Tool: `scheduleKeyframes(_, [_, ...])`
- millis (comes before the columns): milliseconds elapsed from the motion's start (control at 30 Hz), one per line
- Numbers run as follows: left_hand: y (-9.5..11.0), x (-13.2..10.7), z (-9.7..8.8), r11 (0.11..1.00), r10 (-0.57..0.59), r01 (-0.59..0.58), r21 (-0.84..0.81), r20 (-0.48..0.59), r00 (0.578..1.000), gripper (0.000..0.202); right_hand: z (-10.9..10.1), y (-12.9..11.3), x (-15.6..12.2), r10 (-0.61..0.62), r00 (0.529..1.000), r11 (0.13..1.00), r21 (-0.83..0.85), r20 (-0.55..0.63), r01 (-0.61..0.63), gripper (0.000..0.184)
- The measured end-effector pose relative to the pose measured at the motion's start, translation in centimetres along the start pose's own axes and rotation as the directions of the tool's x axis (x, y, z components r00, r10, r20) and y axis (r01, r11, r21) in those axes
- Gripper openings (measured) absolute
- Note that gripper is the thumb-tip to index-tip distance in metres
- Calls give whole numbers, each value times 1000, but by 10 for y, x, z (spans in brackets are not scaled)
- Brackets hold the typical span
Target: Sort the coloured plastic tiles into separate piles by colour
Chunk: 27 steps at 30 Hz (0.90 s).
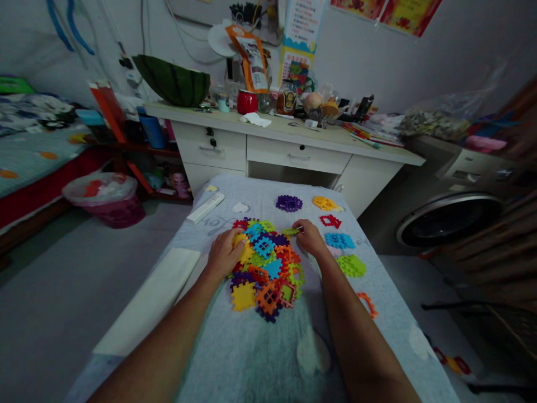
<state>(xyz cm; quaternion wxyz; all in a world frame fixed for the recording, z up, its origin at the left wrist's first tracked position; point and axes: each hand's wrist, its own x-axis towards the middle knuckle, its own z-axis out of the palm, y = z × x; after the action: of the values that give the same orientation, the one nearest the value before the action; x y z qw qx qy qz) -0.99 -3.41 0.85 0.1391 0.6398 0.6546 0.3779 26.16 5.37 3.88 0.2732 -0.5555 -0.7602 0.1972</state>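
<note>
A mixed pile of plastic interlocking tiles (265,275) with toothed edges lies in the middle of the cloth-covered table. At the pile's left side, my left hand (222,253) is closed on a yellow tile (244,249), its thumb across it; some of its fingers are hidden. My right hand (309,237) pinches a lime-green tile (290,231) just off the pile's upper right edge. Sorted by colour along the far and right sides lie purple tiles (289,203), yellow tiles (324,203), red tiles (330,221), blue tiles (339,240), green tiles (351,266) and orange tiles (367,305).
A long white box (205,208) rests at the table's far left. Behind stands a white desk (268,132) bearing a cut watermelon (173,81), a red pot (247,102) and jars. A washing machine (440,196) is at right, a pink bin (107,198) at left.
</note>
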Motion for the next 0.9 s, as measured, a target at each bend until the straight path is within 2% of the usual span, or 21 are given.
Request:
scheduleKeyframes(233, [2, 0, -1, 1000, 4, -4, 5, 15, 1000, 39, -5, 4, -5, 23, 987, 997, -83, 159, -10, 47])
scheduleKeyframes(333, [2, 0, -1, 1000, 6, -6, 11, 7, 1000, 38, -7, 3, -6, 0, 972, 993, -112, 236, 27, 50])
scheduleKeyframes(433, [1, 0, -1, 1000, 15, -15, 20, 8, 1000, 37, -9, 0, -5, -27, 968, 987, -144, 251, 65, 49])
scheduleKeyframes(533, [0, 1, -1, 999, 24, -24, 27, 12, 1000, 39, -17, 0, -5, -27, 977, 985, -161, 211, 62, 47])
scheduleKeyframes(633, [-4, 2, 1, 999, 24, -24, 31, 19, 1000, 39, -40, 6, -7, -8, 991, 990, -142, 134, 27, 46])
scheduleKeyframes(733, [-7, 2, 2, 999, 36, -37, 23, 21, 999, 38, -75, 19, -18, 19, 996, 990, -144, 90, -6, 41])
scheduleKeyframes(833, [-9, 3, 3, 999, 45, -45, -7, 12, 999, 38, -106, 34, -40, 13, 995, 975, -222, 97, 9, 37])
scheduleKeyframes(900, [-9, 3, 3, 999, 38, -38, -36, 3, 999, 39, -117, 44, -60, 18, 994, 951, -310, 110, 17, 37])
